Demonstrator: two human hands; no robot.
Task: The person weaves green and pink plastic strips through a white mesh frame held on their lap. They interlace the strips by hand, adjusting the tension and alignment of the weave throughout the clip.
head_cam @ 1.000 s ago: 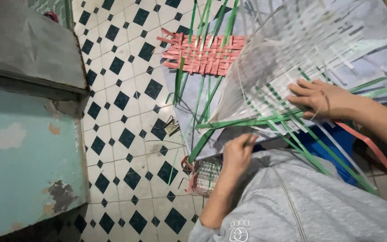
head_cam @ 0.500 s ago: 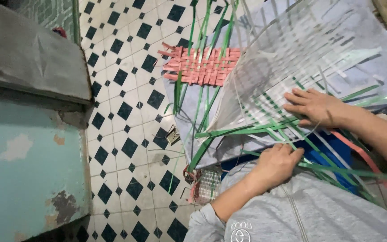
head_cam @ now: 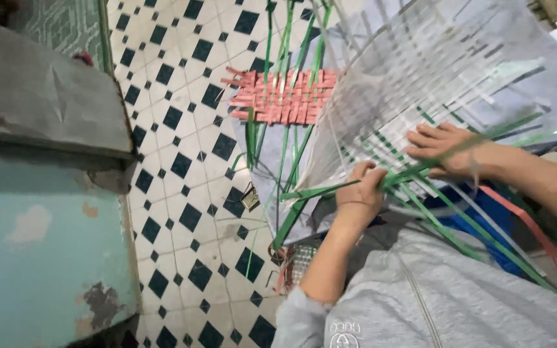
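Note:
A large panel woven from white and pale translucent strips (head_cam: 420,84) lies tilted over my lap. Long green strips (head_cam: 291,154) run through it and hang off its near edge. My left hand (head_cam: 359,190) is closed around a green strip at the panel's lower edge. My right hand (head_cam: 446,148) lies flat on the weave with its fingers spread, and a green strip crosses over it. A small pink woven mat (head_cam: 285,96) lies on the floor beyond the panel, with green strips passing over it.
The floor (head_cam: 182,167) has white tiles with dark diamond insets. A grey ledge over a teal wall (head_cam: 40,212) fills the left side. A blue object (head_cam: 472,219) and an orange strip (head_cam: 517,216) show under the panel. My grey hooded top (head_cam: 433,303) fills the bottom right.
My left hand has risen from the panel's lower corner and closed on a green strip nearer my right hand. My right hand has stayed pressed on the weave.

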